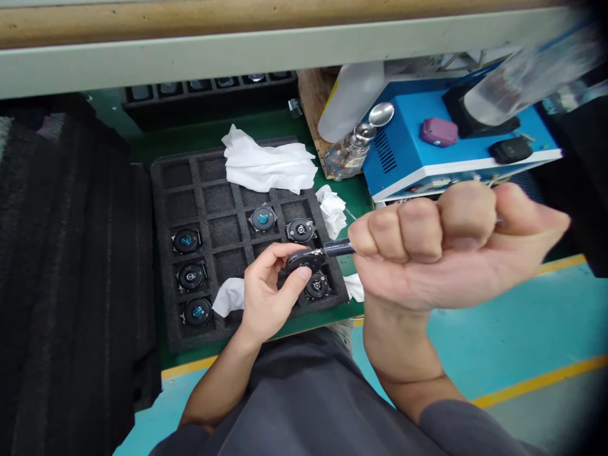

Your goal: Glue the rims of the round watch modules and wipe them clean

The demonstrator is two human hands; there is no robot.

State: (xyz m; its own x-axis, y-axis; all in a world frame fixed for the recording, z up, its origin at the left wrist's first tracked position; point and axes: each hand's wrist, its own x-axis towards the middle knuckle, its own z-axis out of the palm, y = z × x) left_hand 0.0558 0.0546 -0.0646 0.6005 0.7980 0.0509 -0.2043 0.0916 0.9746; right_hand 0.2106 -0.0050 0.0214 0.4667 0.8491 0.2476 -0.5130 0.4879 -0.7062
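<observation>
Currently, the left hand [266,305] pinches a watch [300,258]; the right hand [441,250] grips a tool [339,247] pointing left at its edge.

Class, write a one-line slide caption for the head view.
Above a foam tray, left hand holding a watch, right hand gripping a tool at its edge.

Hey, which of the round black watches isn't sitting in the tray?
The round black watch in the left hand; the other visible ones sit in compartments of the rectangular black foam tray.
</observation>
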